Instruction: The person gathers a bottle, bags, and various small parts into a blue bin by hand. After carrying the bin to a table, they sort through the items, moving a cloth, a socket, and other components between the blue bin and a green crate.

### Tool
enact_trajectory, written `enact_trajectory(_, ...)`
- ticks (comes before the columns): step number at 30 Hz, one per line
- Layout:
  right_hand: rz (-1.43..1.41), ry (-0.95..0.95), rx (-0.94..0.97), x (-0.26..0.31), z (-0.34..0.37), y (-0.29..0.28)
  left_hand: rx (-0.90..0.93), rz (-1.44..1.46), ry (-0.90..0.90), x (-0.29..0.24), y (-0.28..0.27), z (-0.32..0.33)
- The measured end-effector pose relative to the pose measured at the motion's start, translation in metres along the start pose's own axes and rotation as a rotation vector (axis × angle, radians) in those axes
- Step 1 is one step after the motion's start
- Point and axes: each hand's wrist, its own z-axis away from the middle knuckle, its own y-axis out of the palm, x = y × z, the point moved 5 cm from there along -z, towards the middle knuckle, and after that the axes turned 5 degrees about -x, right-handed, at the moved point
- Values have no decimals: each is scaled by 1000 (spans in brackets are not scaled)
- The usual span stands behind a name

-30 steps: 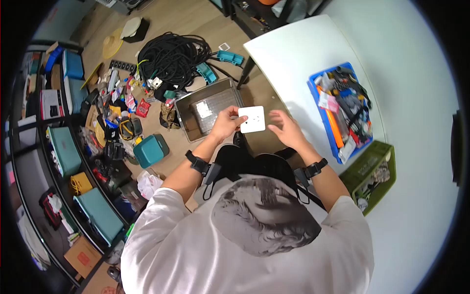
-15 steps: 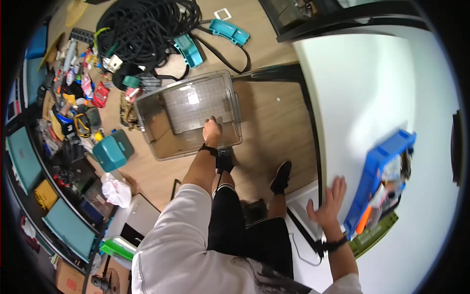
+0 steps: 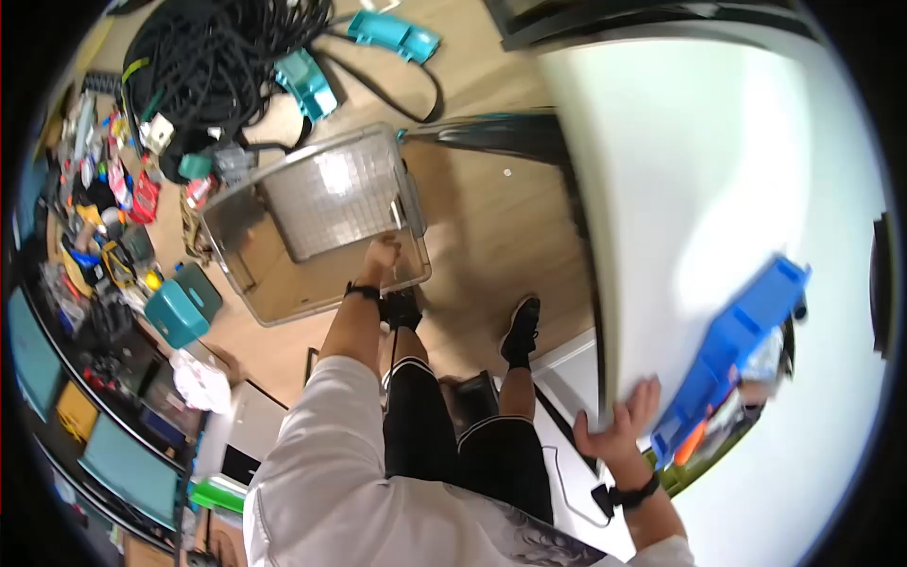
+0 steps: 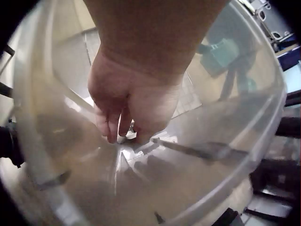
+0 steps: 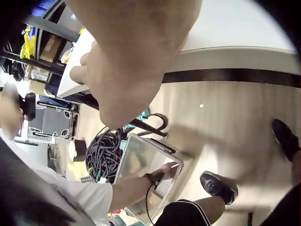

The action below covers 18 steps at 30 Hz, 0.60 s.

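Observation:
My left hand (image 3: 383,255) reaches down inside a clear plastic storage box (image 3: 312,311) on the floor. Its fingers and thumb pinch a white socket plate (image 5: 174,165), which shows only as a thin pale edge in the right wrist view. In the left wrist view the fingers (image 4: 111,126) point down near the box's wall and hide most of the plate. My right hand (image 3: 625,425) rests at the edge of the white table (image 3: 680,142), fingers extended, beside a blue tray (image 3: 737,340) of mixed small items.
Coiled black cable (image 3: 208,66) and teal plastic pieces (image 3: 392,36) lie beyond the box. Left of it are a teal bin (image 3: 179,307), scattered small items and a white plastic bag (image 3: 200,380). A green crate (image 3: 704,468) sits past the tray. My shoe (image 3: 521,331) stands under the table's side.
The left hand has carried the socket plate from in front of the body down into the box. The right hand has moved away to the table edge. The view has turned and shifted.

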Motion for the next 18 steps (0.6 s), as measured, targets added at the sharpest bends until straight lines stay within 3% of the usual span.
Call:
enact_trajectory(1,-21,-11,-70,3,-6,0,-15,283,-20,-48,-10,71)
enact_trajectory(2,10,29,-58,7,-13,-1,-47,82,-16,-71,-22,101)
enact_trajectory(3,4,39,-74,11,-23,-4,-13,140,-21,-72,-35,116)
enact_trajectory(4,3,52,-42,14,-29,-8,12,-61,-4,-108,-47,159)
enact_trajectory(7,-57,120,38,19,-39,-18,18,-120,45,-194,-73,267)
enact_trajectory(11,-196,157,38,31,-44,-45,-11,-217,264,-307,-90,404)
enact_trajectory(15,-288,89,-193,22,-47,-88,-28,-411,561,-400,-71,515)
enact_trajectory(17,-588,456,-32,-5,-43,-117,-25,-444,679,-433,-46,569)
enact_trajectory(18,-597,413,-387,-16,-41,-159,-1,-425,726,-440,-34,576)
